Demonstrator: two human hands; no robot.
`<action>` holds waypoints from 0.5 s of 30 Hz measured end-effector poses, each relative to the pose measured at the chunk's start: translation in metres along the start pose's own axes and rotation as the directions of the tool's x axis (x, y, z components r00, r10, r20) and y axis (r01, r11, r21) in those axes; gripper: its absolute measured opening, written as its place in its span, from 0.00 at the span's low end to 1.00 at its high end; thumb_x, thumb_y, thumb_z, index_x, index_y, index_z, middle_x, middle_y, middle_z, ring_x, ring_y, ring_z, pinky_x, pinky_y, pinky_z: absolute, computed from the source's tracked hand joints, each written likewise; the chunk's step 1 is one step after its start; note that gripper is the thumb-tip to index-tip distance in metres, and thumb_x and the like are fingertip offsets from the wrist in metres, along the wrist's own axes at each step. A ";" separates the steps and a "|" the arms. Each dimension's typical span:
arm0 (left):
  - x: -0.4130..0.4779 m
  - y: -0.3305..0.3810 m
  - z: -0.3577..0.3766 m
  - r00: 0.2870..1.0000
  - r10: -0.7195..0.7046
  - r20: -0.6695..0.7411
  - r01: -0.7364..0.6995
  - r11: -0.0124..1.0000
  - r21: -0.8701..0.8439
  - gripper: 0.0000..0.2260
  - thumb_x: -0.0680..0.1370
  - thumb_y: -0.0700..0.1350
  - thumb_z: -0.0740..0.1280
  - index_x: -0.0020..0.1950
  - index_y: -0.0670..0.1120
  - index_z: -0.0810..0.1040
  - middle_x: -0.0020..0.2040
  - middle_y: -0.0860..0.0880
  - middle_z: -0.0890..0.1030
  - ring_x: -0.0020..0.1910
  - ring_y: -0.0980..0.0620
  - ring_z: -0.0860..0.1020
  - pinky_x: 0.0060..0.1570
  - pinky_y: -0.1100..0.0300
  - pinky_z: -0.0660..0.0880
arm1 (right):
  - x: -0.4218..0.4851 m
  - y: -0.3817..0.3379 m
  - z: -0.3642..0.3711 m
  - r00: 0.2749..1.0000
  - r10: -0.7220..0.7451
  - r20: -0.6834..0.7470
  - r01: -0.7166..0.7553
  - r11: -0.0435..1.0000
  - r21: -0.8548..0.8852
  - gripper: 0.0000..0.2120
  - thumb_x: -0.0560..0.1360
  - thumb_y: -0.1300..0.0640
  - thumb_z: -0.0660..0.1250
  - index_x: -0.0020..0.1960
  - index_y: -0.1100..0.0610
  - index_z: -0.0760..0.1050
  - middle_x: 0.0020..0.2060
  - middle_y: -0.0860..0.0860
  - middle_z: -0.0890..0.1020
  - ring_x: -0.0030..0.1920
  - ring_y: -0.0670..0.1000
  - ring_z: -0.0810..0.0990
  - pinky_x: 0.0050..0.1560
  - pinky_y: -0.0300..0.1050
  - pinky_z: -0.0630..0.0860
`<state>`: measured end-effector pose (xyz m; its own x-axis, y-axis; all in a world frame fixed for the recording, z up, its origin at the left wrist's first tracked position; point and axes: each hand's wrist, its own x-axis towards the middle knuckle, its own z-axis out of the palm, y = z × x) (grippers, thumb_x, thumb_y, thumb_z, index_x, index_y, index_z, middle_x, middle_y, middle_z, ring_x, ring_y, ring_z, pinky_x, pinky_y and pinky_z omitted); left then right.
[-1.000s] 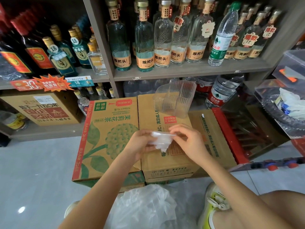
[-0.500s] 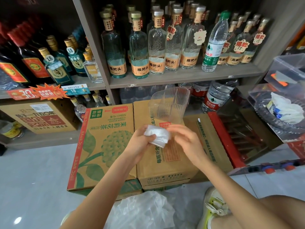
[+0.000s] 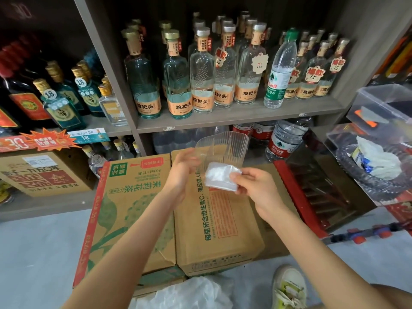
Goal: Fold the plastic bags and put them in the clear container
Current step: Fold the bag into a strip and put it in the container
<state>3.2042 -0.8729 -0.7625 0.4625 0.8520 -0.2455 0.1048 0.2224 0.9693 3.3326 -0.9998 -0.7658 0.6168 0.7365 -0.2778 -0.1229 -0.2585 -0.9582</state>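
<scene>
Above the brown cardboard boxes (image 3: 218,219), the right hand (image 3: 256,188) pinches a folded white plastic bag (image 3: 219,178) by its right edge, thumb on top. It holds the bag just in front of the clear ribbed plastic container (image 3: 229,146), which stands on the boxes. The bag hides the container's lower front wall. The left hand (image 3: 181,172) is loosely open beside the bag, holding nothing; whether its fingertips touch the container's left wall is unclear. A crumpled translucent plastic heap (image 3: 189,294) is cut off at the bottom edge.
</scene>
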 end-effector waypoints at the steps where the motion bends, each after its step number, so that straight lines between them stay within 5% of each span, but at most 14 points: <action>1: 0.015 0.005 -0.001 0.999 0.041 -0.023 -0.039 0.995 0.087 0.18 0.78 0.36 0.62 0.68 0.47 0.70 0.56 0.50 0.76 0.59 0.49 0.73 0.63 0.53 0.67 | 0.001 -0.002 -0.005 1.000 -0.005 -0.002 0.005 1.000 -0.001 0.09 0.73 0.62 0.71 0.53 0.61 0.79 0.43 0.56 0.84 0.37 0.50 0.80 0.38 0.40 0.76; 7: 0.089 0.018 0.013 0.979 0.100 0.178 -0.189 0.774 0.604 0.21 0.83 0.50 0.59 0.75 0.48 0.64 0.74 0.48 0.67 0.72 0.48 0.67 0.71 0.53 0.62 | 0.005 -0.009 -0.021 1.000 -0.006 -0.022 0.007 1.000 0.020 0.07 0.74 0.61 0.70 0.52 0.58 0.80 0.45 0.54 0.85 0.46 0.52 0.83 0.46 0.44 0.79; 15: 0.077 0.011 -0.012 0.947 0.219 0.234 -0.307 0.406 0.861 0.14 0.82 0.48 0.61 0.64 0.45 0.78 0.62 0.45 0.80 0.60 0.46 0.77 0.58 0.53 0.72 | -0.002 -0.010 -0.032 0.999 0.013 -0.048 -0.013 1.000 0.012 0.08 0.75 0.60 0.69 0.54 0.56 0.78 0.46 0.50 0.84 0.46 0.48 0.83 0.42 0.38 0.78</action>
<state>3.2302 -0.7990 -0.7707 0.6674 0.7445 -0.0169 0.6585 -0.5794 0.4803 3.3569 -1.0188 -0.7538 0.6516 0.7022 -0.2868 -0.1402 -0.2601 -0.9554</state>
